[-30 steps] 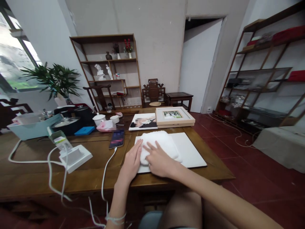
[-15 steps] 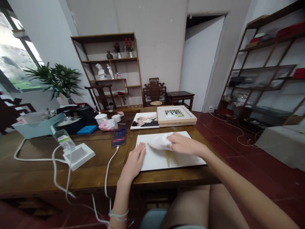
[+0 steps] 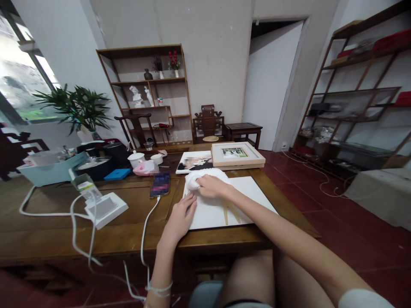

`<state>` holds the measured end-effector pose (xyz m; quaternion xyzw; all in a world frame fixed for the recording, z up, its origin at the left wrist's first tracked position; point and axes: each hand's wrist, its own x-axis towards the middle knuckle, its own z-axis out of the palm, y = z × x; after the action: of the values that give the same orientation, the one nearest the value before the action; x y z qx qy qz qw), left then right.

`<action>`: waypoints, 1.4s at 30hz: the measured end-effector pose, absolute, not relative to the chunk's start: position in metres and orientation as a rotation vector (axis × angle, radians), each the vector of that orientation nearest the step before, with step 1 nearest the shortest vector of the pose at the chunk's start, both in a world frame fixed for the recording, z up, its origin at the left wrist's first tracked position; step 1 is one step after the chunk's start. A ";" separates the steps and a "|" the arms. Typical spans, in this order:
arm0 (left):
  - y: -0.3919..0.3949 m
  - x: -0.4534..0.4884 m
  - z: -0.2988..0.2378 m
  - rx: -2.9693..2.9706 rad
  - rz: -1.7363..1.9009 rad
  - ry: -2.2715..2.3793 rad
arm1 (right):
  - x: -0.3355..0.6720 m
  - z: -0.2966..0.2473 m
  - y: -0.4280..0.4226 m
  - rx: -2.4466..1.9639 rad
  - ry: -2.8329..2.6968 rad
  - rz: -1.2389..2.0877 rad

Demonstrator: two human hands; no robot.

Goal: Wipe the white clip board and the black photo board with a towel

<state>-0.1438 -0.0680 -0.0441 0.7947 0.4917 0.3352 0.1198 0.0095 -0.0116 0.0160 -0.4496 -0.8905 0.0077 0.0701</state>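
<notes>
A flat white board (image 3: 247,192) with a dark lower edge lies near the front edge of the wooden table. Two tan strips (image 3: 226,214) spread in a V on its surface, partly covered by my right forearm. My right hand (image 3: 210,187) is closed around a bunched white cloth (image 3: 192,179), pressed to the board's upper left corner. Along the board's left edge rests my left hand (image 3: 183,212), fingers stretched out flat, close to the cloth.
Behind the board lie a light wooden picture frame (image 3: 257,157) and a black-and-white picture panel (image 3: 205,160). To the left are a phone (image 3: 159,184) on a white cable, a small open white box (image 3: 107,209), a blue box (image 3: 117,174) and a white lidded cup (image 3: 136,158).
My right hand has moved the white cloth left across the board, from its middle to the upper left corner. My left hand has stayed in place.
</notes>
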 end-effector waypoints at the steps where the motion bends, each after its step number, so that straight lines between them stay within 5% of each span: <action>1: -0.068 -0.144 -0.045 2.314 0.973 1.452 | 0.020 0.017 -0.011 -1.395 -2.663 0.023; 10: -0.067 -0.144 -0.047 2.298 0.967 1.480 | 0.120 0.005 -0.047 -1.755 -2.489 -0.019; 19: -0.066 -0.144 -0.048 2.310 0.963 1.465 | 0.142 -0.001 -0.168 -1.526 -2.606 0.119; 32: -0.066 -0.144 -0.046 2.314 0.949 1.449 | 0.135 -0.009 -0.053 -1.509 -2.543 -0.026; 42: -0.065 -0.145 -0.048 2.318 0.930 1.478 | 0.138 -0.004 -0.166 -1.411 -2.603 0.170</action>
<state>-0.1447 -0.0648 -0.0485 0.7930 0.5056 0.3182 0.1193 0.1380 -0.1658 -0.0042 -0.4739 -0.8743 0.0572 0.0878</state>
